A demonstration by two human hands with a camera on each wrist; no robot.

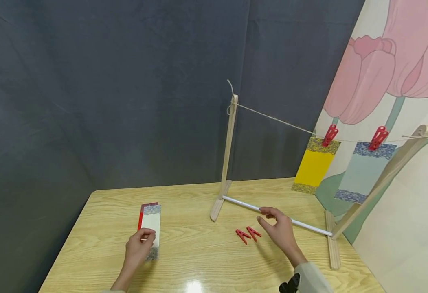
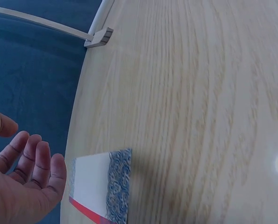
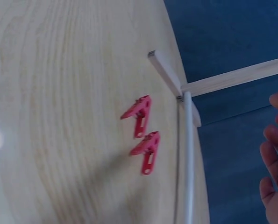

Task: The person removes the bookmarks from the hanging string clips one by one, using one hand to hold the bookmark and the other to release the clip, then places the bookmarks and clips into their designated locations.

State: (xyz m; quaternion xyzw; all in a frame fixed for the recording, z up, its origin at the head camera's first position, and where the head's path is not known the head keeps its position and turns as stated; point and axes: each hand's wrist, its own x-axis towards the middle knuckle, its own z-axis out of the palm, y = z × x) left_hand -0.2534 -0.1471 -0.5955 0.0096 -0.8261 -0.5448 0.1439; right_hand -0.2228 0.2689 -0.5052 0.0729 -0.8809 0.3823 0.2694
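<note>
My left hand [image 1: 137, 248] is over a white card [image 1: 150, 222] with a blue lace border, its fingers loosely bent and nothing between them in the left wrist view. Under that card, a red card [image 1: 140, 219] shows along the left and top edges. On the right, my right hand [image 1: 282, 234] hovers with thumb and fingers spread apart, overlapping the white crossbar [image 1: 241, 203] in the head view. Just left of it, two red clothespins, one [image 1: 242, 235] beside the other [image 1: 253, 233], lie on the table; both also appear in the right wrist view.
A wooden stand with a left post [image 1: 229, 142] and a right post [image 1: 386, 179] carries a string [image 1: 272, 117]. From it hang a yellow card [image 1: 312, 167] and a light blue card [image 1: 362, 173], each under a red clothespin. A dark curtain [image 1: 144, 93] is behind the table [image 1: 184, 236].
</note>
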